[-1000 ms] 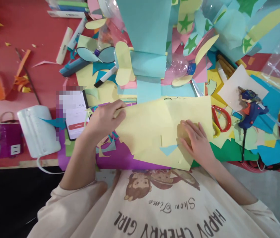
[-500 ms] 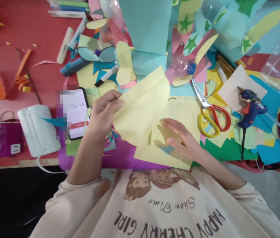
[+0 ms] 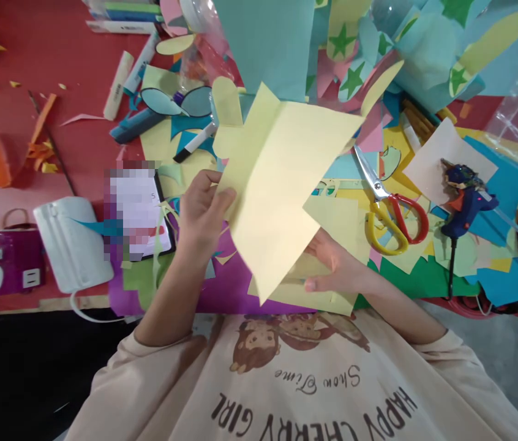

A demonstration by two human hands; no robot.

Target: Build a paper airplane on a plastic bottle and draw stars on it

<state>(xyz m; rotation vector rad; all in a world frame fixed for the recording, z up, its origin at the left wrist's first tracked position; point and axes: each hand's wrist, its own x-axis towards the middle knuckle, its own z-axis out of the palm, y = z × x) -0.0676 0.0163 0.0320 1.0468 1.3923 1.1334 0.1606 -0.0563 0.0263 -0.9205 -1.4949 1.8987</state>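
My left hand [image 3: 204,205] pinches the left edge of a pale yellow sheet of paper [image 3: 281,177] between thumb and fingers. The sheet is lifted and bent, with a notch in its right side. Just right of it, my right hand [image 3: 339,263] has thumb and fingers apart, the fingertips partly hidden behind the sheet's lower right corner. I cannot tell whether they touch it. Beneath lies more yellow paper [image 3: 344,229] on the table. Scissors [image 3: 381,196] with one yellow and one red handle lie right of the sheet, blades partly apart.
A blue glue gun [image 3: 463,211] rests at the right, its cord hanging toward the table's front edge. At the left are a phone [image 3: 142,214] and a white box-shaped device [image 3: 75,242] with a cable. Markers [image 3: 119,86], a plastic bottle and coloured paper scraps crowd the back.
The yellow sheet has been raised and turned, so its broad face and notched right side now show. My left hand moved slightly right with it; my right fingertips went behind its corner.
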